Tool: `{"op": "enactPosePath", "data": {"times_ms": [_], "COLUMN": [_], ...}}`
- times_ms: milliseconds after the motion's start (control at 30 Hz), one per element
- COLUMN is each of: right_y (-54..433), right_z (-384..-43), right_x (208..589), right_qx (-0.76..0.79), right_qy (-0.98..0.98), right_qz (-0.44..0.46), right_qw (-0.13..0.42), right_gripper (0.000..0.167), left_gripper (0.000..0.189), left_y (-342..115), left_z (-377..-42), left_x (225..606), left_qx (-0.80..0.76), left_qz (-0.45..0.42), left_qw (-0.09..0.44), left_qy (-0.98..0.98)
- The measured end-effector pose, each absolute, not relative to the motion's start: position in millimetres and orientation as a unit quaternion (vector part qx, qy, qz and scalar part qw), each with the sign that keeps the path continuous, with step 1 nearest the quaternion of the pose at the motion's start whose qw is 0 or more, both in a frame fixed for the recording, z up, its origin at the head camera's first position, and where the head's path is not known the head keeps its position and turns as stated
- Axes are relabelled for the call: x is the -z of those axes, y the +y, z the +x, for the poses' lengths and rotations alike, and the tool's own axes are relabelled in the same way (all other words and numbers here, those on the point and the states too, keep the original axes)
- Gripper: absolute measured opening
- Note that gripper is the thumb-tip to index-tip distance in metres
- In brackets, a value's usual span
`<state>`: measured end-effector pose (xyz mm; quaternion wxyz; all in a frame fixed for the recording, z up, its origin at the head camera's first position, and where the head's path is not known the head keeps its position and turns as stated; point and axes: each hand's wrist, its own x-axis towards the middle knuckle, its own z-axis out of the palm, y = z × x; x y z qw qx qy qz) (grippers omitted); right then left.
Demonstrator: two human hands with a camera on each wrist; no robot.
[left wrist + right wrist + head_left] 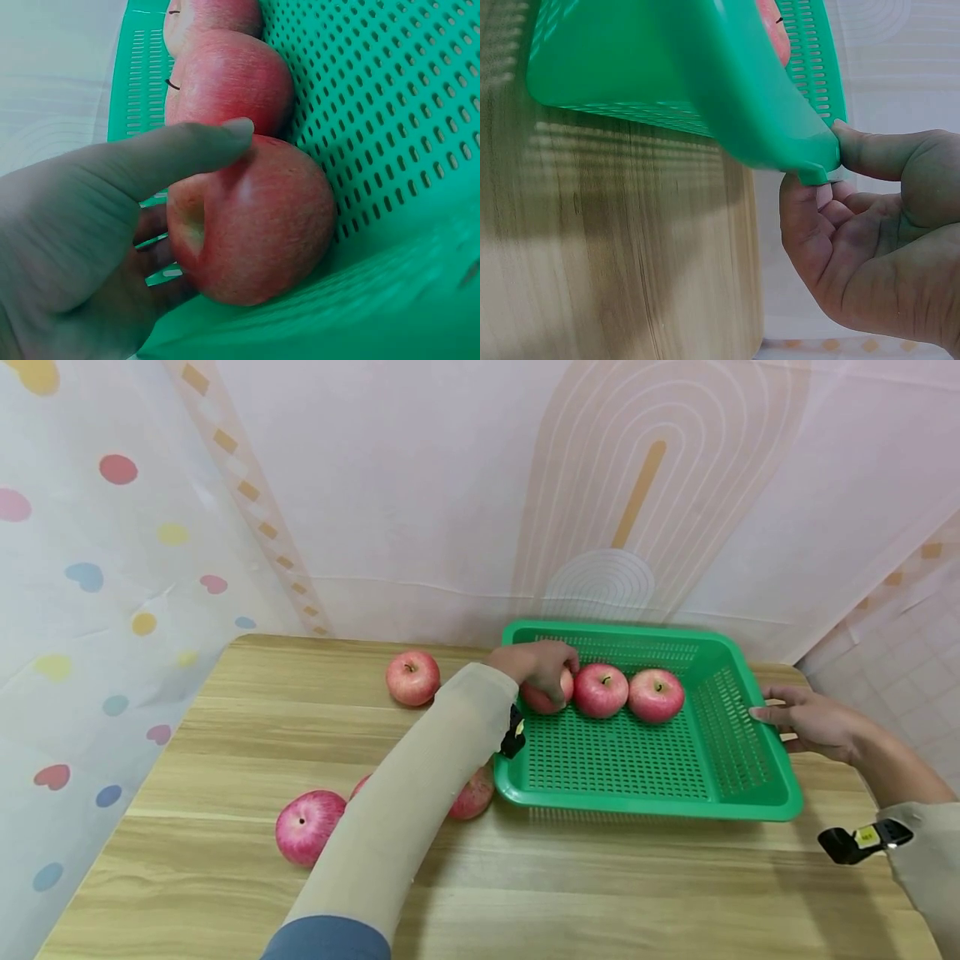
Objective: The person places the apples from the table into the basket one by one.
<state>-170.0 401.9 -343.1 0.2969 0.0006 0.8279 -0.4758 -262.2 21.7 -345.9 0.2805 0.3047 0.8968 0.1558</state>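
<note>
My left hand [536, 664] is inside the left end of a green plastic basket [645, 806], its thumb over a red apple [262, 232] and its fingers round the far side. That apple rests in the basket, in a row with a middle apple [602, 692] and a right-hand apple [656, 697] along the back wall. At the basket's right end, my right hand [813, 720] pinches the rim between thumb and fingers, as the right wrist view shows. The left palm is partly hidden in the head view.
On the wooden table [600, 885], left of the basket, lie a back apple [413, 678], a darker front apple [307, 828] and an apple [472, 795] by the basket's corner. Another is mostly hidden by my left sleeve [420, 777]. A patterned cloth [420, 510] hangs behind.
</note>
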Motion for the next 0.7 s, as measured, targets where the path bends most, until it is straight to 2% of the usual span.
{"op": "enactPosePath", "data": {"times_ms": [167,433,700], "right_y": [403,402,404], "right_z": [-171,-170,-170], "right_x": [343,343,343], "right_qx": [0.479,0.471,0.472], "right_qy": [0.826,0.830,0.829], "right_qz": [-0.004,-0.002,-0.007], "right_qw": [0.298,0.300,0.299], "right_gripper": [0.027,0.035,0.033], "left_gripper": [0.050,0.054,0.050], "left_y": [22,25,27], "left_z": [-263,-259,-258], "left_x": [345,333,318], "left_qx": [-0.151,-0.147,-0.130], "left_qz": [0.302,0.299,0.328], "left_qw": [0.282,0.279,0.264], "left_qy": [0.898,0.900,0.898]}}
